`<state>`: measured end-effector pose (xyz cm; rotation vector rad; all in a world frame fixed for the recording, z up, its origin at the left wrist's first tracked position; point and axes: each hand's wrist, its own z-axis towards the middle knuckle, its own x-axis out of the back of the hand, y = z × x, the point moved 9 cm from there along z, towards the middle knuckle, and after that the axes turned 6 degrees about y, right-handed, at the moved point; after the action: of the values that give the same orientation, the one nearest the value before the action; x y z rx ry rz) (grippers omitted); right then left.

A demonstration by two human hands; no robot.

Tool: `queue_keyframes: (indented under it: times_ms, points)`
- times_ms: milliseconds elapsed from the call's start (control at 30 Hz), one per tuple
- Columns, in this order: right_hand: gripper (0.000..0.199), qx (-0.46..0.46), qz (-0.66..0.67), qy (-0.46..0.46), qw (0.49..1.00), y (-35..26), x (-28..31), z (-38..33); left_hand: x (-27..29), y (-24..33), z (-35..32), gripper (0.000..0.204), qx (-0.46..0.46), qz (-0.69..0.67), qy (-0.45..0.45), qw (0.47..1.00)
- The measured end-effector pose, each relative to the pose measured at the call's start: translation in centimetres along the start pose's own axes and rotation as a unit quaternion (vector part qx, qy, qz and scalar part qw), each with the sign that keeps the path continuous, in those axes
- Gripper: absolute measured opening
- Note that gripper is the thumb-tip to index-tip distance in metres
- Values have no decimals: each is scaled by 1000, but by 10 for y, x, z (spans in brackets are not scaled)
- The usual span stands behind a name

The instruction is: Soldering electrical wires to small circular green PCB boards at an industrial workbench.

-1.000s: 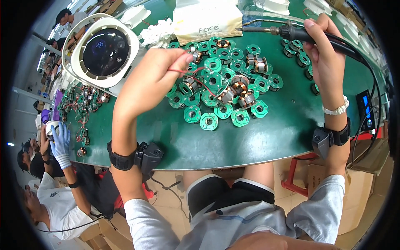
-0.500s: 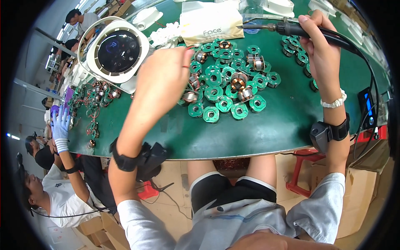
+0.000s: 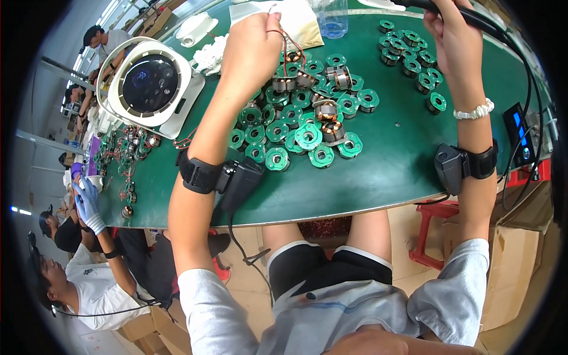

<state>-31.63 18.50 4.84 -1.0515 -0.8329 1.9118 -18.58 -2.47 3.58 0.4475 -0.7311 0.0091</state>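
Observation:
My left hand is closed in a pinch on thin red wires, raised above the left part of a pile of motor stators. The wires run down to a copper-wound stator at the pile's far left side. Around it lie several stators with green ring-shaped circuit boards, some showing copper windings. At the far right, my right hand grips the black handle of a soldering iron. The iron's tip is not visible in this view.
A white fan-like device with a round black display stands left, beside wired stators. A tissue pack lies at the back. More boards sit right, near a soldering station. A co-worker's gloved hand is far left.
My left hand has risen away from the pile, drawing up the red wires. My right hand and the soldering iron have moved farther up, taking the tip out of view. The view has shifted.

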Motion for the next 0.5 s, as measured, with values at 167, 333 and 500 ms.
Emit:
queue_keyframes:
  times_ms: [167,333,500]
  points:
    - [15,-1,-2,-21,1000,4,-4,1,29,-6,-15,35,15,-65,-48,997]
    - [18,11,-7,-14,1000,0,-5,-1,35,-7,-26,29,66,-166,-100,979]
    - [19,27,-27,-30,999,3,-6,-3,12,-26,-24,38,58,-45,-76,994]
